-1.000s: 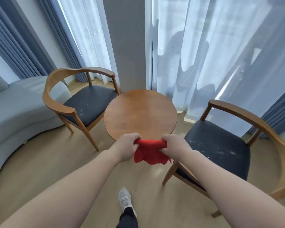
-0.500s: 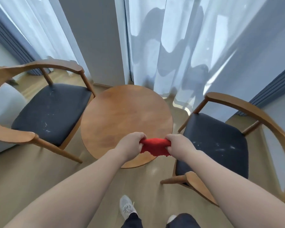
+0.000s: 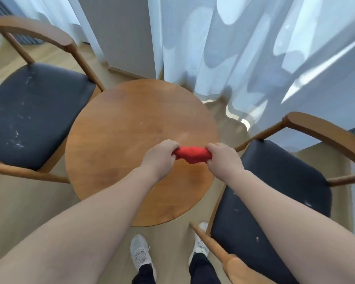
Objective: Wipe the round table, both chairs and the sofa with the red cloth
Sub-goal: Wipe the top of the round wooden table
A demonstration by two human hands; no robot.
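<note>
Moved in closer than half a second ago, now reaching out over the round table rather than its near edge. Gripping the red cloth bunched between left hand and right hand, fingers curled round its ends, above the tabletop's right half; contact with the wood unclear. Flanked by left chair and right chair.

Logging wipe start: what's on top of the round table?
The table shows bare wood with a few pale specks. The red cloth, gripped by left hand and right hand, is over its right side; contact unclear. Hands and forearms hide what's beneath them.
</note>
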